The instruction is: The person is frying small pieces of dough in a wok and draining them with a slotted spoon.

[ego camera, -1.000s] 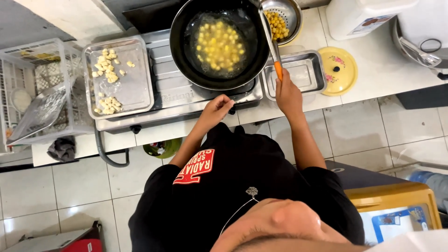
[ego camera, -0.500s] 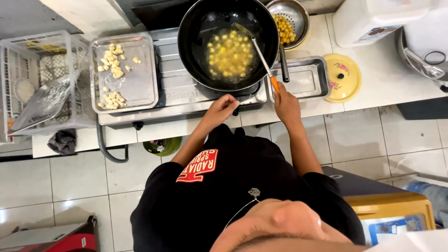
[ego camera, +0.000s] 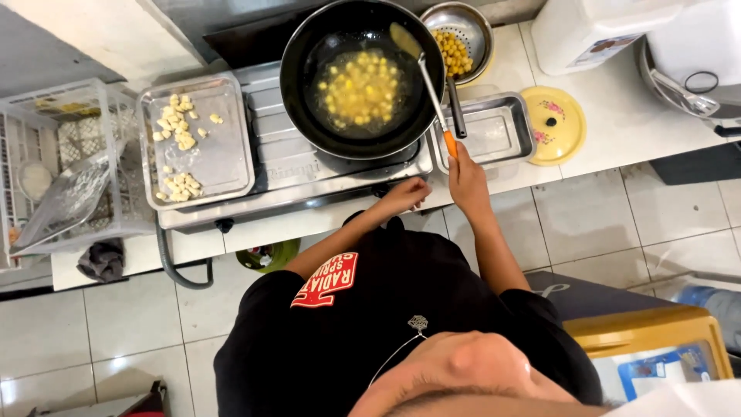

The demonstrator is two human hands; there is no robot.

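Right hand (ego camera: 465,171) wrapped around the orange handle of a long skimmer (ego camera: 423,69), fingers pinching it, skimmer head resting at the far right rim of the black wok (ego camera: 309,93) of yellow pieces frying in oil. Left hand (ego camera: 407,191) on the stove's (ego camera: 293,166) near edge, fingers curled together. Tray of pale raw pieces (ego camera: 224,154) left of the wok, metal colander (ego camera: 475,19) far right.

Steel tray of pale dough pieces (ego camera: 197,143), yellow lid (ego camera: 552,125), white wire basket (ego camera: 58,166), empty steel tray (ego camera: 494,131)
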